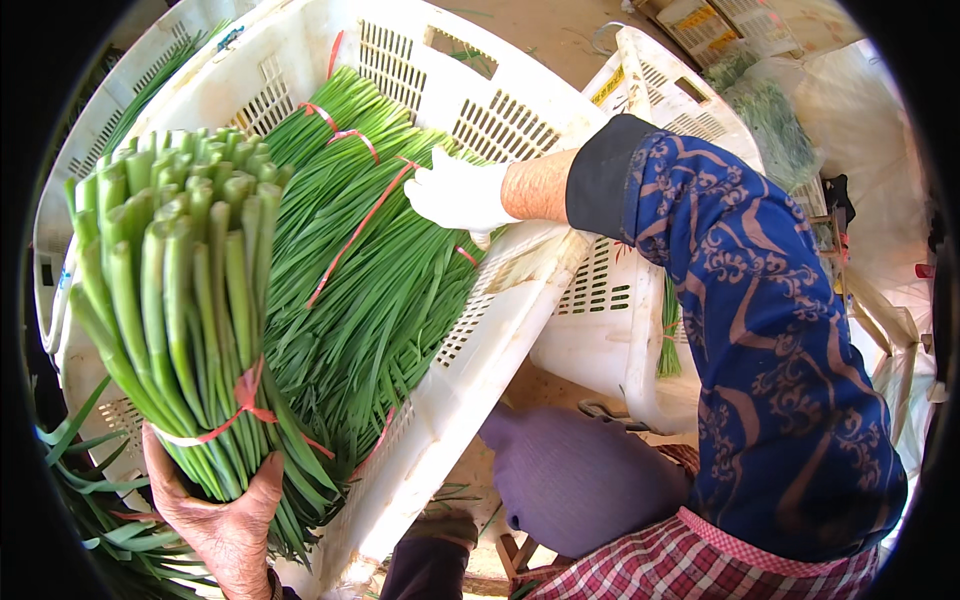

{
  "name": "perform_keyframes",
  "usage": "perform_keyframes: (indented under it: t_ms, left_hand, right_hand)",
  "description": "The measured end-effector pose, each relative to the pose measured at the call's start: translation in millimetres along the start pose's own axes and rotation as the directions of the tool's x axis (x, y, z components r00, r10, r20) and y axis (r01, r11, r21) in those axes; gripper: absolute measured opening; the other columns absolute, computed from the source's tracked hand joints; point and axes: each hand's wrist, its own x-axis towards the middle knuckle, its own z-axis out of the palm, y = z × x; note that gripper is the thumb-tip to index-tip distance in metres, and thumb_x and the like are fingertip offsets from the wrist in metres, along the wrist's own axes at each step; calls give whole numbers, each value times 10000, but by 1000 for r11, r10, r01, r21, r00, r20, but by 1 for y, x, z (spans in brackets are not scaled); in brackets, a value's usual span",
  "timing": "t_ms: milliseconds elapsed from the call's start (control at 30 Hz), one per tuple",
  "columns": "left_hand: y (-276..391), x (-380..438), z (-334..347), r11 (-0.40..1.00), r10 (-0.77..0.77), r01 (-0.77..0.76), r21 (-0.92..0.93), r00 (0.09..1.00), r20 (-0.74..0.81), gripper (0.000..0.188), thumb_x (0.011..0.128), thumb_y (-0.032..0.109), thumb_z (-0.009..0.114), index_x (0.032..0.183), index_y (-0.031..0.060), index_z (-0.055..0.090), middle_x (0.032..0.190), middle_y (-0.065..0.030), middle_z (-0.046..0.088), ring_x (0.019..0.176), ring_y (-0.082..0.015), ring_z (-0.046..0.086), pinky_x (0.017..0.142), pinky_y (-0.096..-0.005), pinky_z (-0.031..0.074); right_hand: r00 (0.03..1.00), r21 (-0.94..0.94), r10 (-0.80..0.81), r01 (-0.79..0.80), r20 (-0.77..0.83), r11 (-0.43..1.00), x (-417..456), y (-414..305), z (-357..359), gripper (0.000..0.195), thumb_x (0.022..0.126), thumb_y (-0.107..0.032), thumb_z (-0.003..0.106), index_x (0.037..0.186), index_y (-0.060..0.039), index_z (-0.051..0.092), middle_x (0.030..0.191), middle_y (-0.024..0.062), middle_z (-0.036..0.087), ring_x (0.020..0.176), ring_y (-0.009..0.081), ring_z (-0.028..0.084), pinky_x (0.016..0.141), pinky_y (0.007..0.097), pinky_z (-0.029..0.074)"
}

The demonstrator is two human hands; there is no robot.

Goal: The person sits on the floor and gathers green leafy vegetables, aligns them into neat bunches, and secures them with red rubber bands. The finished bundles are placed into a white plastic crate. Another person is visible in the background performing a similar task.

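My bare left hand (217,517) is closed around a thick bunch of garlic chives (202,300), below its red tie. The cut stem ends point up towards me. Long leaves hang away under the palm. My right hand (461,187), in a white glove, lies on tied bunches of chives (352,247) inside a white slotted plastic crate (480,382). It touches the stem end of a bunch beside the crate's rim. Its fingertips are partly hidden, so its grip is unclear. Red ties (360,232) cross several of the bunches.
Another white crate (600,360) stands at the right, behind my sleeve. A further crate (64,202) holding greens is at the far left. Loose leaves (127,532) lie at lower left. Bagged greens (776,135) sit at upper right. My purple-clad knee (585,480) is beside the crate.
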Motion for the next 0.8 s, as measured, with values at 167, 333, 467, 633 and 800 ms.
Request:
perform_keyframes:
  t_ms: [167,333,467,633,800]
  left_hand:
    - [20,7,21,997,42,-45,55,997,63,858,582,79,845,1365,-19,509,1223,-98,636,1081,-173,597,994,-333,464]
    - [8,7,26,999,-18,20,-42,998,57,764,624,40,795,1336,-32,528,1190,-97,656,1059,-155,603,990,-318,463]
    - [3,7,37,999,-1,-2,34,997,75,828,594,35,811,1348,-82,491,1142,-165,662,1009,-209,634,958,-348,484]
    - [3,9,60,929,55,-156,335,954,293,758,567,89,804,1266,-78,562,981,-183,660,871,-330,676,808,-380,544]
    - [-2,23,105,812,66,-368,453,829,555,777,533,180,785,1252,-27,575,893,-167,617,808,-370,644,726,-450,546]
  right_hand:
    - [999,116,48,-49,13,992,16,-5,24,478,695,-205,770,1087,8,597,1046,196,577,1083,349,557,968,645,394]
    - [995,187,40,-22,-92,982,18,6,26,276,649,-116,717,901,-45,631,928,127,618,911,297,615,770,425,452]
    - [991,149,58,-41,-116,988,23,22,14,328,619,-140,737,918,-48,636,919,130,635,889,301,631,748,420,464]
    - [1000,236,0,6,-27,972,44,39,8,520,518,-187,814,983,-40,634,965,159,641,936,349,645,782,455,498]
    - [991,273,-90,61,95,960,56,51,0,584,491,-250,850,982,-49,606,870,137,668,854,354,677,727,466,518]
